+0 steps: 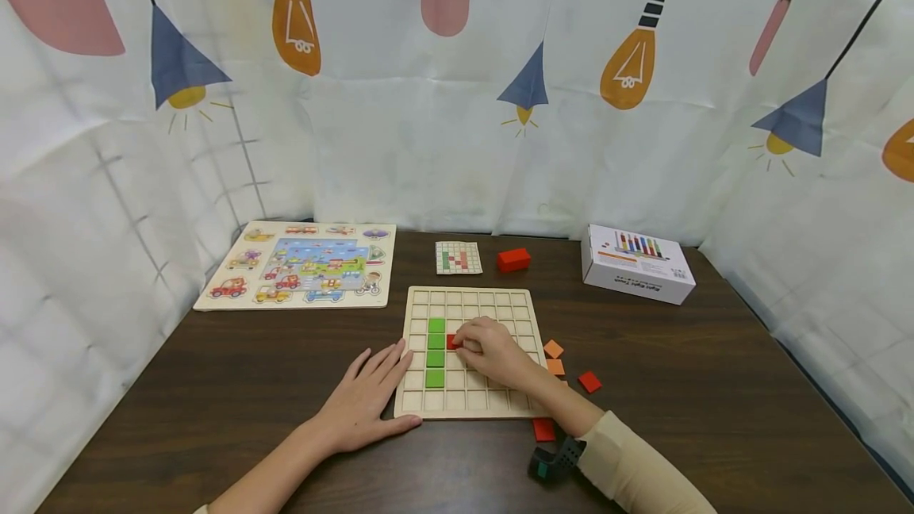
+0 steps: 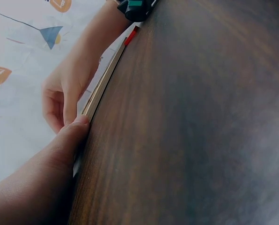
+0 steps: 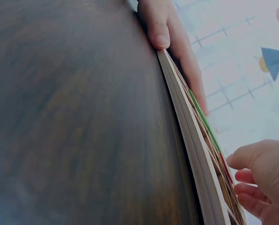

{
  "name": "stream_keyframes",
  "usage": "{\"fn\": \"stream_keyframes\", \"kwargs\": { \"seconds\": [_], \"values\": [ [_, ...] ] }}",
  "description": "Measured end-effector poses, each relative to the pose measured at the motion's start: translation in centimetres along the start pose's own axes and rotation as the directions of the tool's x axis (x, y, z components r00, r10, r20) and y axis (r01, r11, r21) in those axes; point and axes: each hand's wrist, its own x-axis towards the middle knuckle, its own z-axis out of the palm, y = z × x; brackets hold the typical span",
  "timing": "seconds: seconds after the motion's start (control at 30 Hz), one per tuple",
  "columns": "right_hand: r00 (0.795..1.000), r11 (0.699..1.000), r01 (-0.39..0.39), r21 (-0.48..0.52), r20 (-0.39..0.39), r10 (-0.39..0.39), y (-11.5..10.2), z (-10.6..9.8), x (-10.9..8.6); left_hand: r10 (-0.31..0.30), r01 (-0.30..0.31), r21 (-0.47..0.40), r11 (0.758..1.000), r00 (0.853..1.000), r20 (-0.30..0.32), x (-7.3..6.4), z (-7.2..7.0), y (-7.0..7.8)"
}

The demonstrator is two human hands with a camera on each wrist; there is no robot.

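Observation:
A wooden grid board [image 1: 478, 411] lies flat on the dark table. Green square tiles [image 1: 435, 358] fill a column of cells at its left. My right hand [image 1: 496, 351] is over the middle of the board, fingers curled, thumb and fingertips at a red square tile [image 1: 451, 342] beside that column. The right wrist view shows this red tile [image 3: 225, 167] low in the grid, right at the thumb tip. My left hand [image 1: 367, 399] rests with spread fingers along the board's left edge, its thumb [image 2: 78, 124] at the near corner.
Loose orange tiles [image 1: 555, 367] and red tiles [image 1: 589, 381] lie right of the board. Behind it are a pattern card [image 1: 467, 248] and a red block [image 1: 513, 260]. A vehicle picture puzzle [image 1: 236, 268] lies back left; a white box [image 1: 639, 268] stands back right, before a hanging cloth.

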Motion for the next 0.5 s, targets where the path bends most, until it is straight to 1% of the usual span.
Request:
{"fn": "stream_keyframes", "kwargs": {
  "seconds": [0.13, 0.27, 0.33, 0.4, 0.5],
  "values": [
    [1.000, 1.000, 0.005, -0.019, 0.005, -0.005, -0.2, -0.5, -0.3, 0.001, -0.001, -0.002, 1.000, 1.000, -0.001, 0.0, 0.0, 0.0],
    [0.998, 0.998, 0.056, -0.043, -0.026, -0.057, -0.1, -1.0, -0.9, 0.002, -0.002, -0.001, 1.000, 1.000, -0.004, 0.0, 0.0, 0.0],
    [0.996, 0.996, 0.076, -0.039, -0.044, -0.078, 0.0, -1.3, -1.3, 0.004, -0.004, 0.001, 1.000, 1.000, -0.008, 0.0, 0.0, 0.0],
    [0.995, 0.996, 0.084, -0.038, -0.054, -0.086, 0.1, -1.6, -1.8, 0.011, -0.011, 0.003, 1.000, 1.000, -0.018, 0.0, 0.0, 0.0],
    [0.996, 0.997, 0.073, -0.037, -0.056, -0.075, 0.2, -2.1, -2.6, 0.021, -0.021, 0.007, 1.000, 0.999, -0.036, 0.0, 0.0, 0.0]
  ]
}}
